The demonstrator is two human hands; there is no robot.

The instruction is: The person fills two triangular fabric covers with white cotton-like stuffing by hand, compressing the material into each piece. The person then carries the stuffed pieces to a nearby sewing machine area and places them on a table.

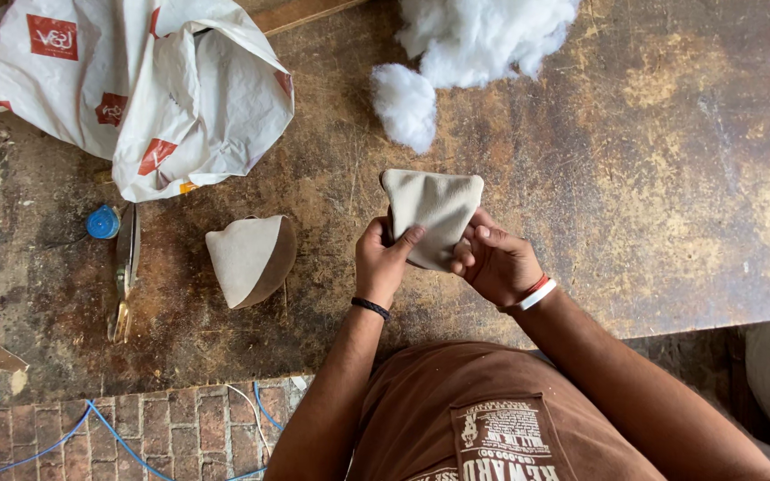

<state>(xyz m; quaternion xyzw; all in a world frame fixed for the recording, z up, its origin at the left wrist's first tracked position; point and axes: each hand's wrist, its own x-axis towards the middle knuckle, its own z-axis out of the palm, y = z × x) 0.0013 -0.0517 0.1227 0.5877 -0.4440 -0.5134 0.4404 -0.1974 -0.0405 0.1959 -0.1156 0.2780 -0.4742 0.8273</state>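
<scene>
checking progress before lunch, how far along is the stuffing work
Done: one beige fabric piece lies set aside on the table. In hand: both the left hand and right hand hold a second beige pouch. Left: white stuffing remains piled beyond it.

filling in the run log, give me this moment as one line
left hand: grips beige fabric pouch | right hand: pinches pouch's lower edge | pouch: held above worn table | nearby: white stuffing
</scene>
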